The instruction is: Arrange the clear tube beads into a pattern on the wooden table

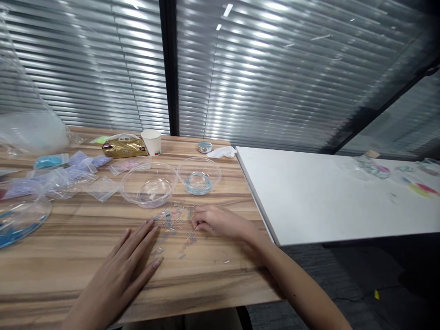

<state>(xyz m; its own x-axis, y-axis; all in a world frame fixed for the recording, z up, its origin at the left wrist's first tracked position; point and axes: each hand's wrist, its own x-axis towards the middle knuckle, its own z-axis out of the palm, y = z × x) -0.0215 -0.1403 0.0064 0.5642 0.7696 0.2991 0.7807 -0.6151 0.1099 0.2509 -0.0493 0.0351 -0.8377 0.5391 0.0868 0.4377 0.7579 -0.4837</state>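
Observation:
Small tube-shaped beads (168,219) in several colours lie scattered on the wooden table. My left hand (125,261) rests flat at their left edge, fingers stretched out and thumb apart, holding nothing. To the right of the pile, my right hand (208,219) has its fingers curled and pinched together close to the table. Whatever sits between those fingertips, if anything, is too small to make out. Just beyond the beads stand two clear bowls: a larger bowl (148,204) on the left and a smaller bowl (199,190) with pale blue material at its bottom.
Bags of purple beads (74,172) and a clear bowl with blue pieces (20,229) are on the left. A gold packet (124,147), paper cup (151,143), round tin (205,146) and tissue (222,152) line the back. A white table (309,197) adjoins at right.

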